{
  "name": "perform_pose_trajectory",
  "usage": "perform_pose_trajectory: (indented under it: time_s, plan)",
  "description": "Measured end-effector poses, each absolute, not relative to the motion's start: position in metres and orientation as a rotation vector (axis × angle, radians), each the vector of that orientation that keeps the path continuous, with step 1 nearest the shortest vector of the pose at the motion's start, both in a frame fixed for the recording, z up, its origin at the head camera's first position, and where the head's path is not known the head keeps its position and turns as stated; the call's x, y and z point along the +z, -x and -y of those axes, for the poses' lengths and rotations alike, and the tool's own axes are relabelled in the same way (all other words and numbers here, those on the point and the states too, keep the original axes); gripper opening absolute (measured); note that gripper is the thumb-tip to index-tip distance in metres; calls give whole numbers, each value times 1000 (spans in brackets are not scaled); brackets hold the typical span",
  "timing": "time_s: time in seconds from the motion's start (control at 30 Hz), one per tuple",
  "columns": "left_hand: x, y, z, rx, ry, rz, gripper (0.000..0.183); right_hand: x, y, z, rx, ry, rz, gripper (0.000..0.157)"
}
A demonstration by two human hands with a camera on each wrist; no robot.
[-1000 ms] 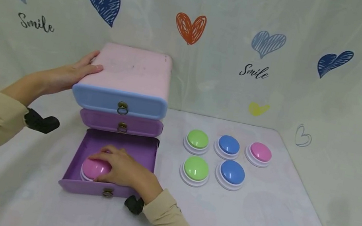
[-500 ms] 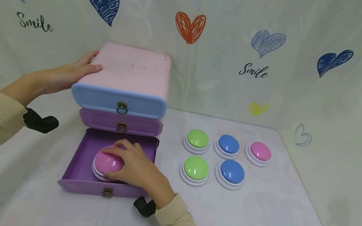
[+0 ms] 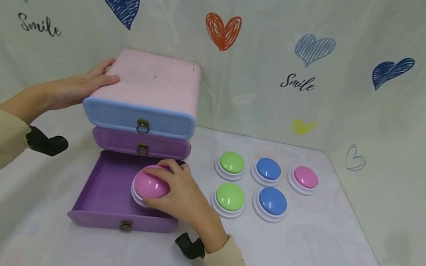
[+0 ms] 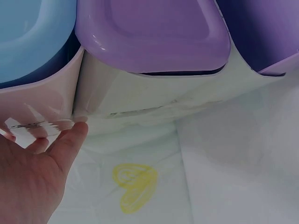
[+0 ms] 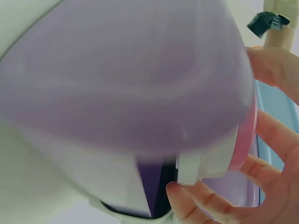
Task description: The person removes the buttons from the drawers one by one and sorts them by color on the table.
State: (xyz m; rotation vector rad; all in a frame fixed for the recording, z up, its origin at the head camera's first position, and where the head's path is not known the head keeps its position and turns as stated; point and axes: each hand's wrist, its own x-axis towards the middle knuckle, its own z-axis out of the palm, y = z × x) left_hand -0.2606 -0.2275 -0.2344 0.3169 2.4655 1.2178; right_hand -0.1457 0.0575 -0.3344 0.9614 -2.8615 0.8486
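In the head view my right hand [image 3: 186, 197] grips a pink dome push button [image 3: 150, 184] with a white base, thumb and fingers around its side. The button is over the right part of the pulled-out purple bottom drawer [image 3: 106, 192]. The right wrist view shows the fingers around the pink and white button [image 5: 243, 142], partly hidden behind the blurred drawer front [image 5: 140, 74]. My left hand [image 3: 80, 86] rests against the left side of the small drawer cabinet [image 3: 154, 80], thumb on its pink top. Fingertips of this left hand [image 4: 37, 172] touch the cabinet's side in the left wrist view.
Right of the cabinet several more push buttons stand on the white table: two green [image 3: 232, 162], two blue [image 3: 272, 201] and one pink [image 3: 305, 177]. Above the open drawer are a purple middle drawer [image 3: 163, 148] and a blue top drawer [image 3: 171, 125]. A heart-printed cloth hangs behind.
My right hand has carried the pink button from the left front of the bottom drawer to the right and back, and it appears higher. My left hand has stayed on the cabinet.
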Motion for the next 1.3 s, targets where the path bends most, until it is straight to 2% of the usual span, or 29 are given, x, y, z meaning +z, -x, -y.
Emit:
perform_pose_trajectory:
  time_s: [0.93, 1.3]
  plan:
    - [-233, 259, 230, 1200, -319, -2470, 76, -342, 151, -145, 1125, -631, 2770, 54]
    - [-232, 259, 226, 1201, -321, -2480, 77, -341, 154, -205, 1172, -477, 2810, 55]
